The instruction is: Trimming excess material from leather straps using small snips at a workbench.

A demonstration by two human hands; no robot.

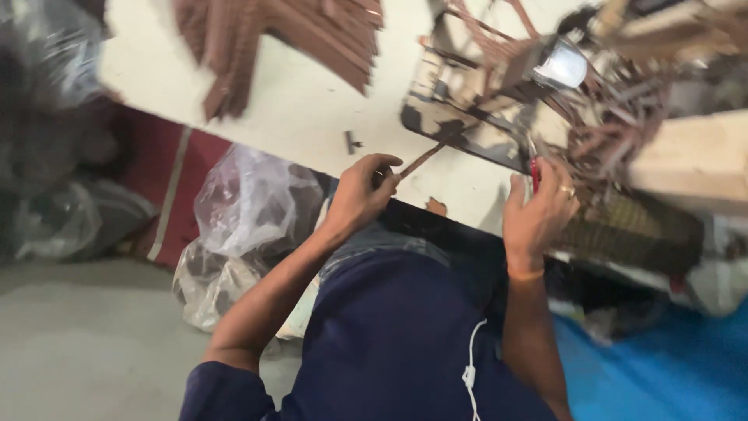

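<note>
Strip: thin brown strip (pixel 423 160), slanting over the near edge of the white table (pixel 312 109), its lower end in the left hand.
Left hand: left hand (pixel 360 195), fingers curled and pinching the strip's end.
Right hand: right hand (pixel 538 210), ring on one finger, closed around a small red tool (pixel 535 173).
Table: stacked brown strips (pixel 273 31) at the far side, a loose tangle (pixel 608 117) on the right.
Floor: clear plastic bags (pixel 241 226) beside the left arm.

head cam | looks steeply down, tilted | close over hands (pixel 444 199) at table (pixel 312 109) edge
</note>
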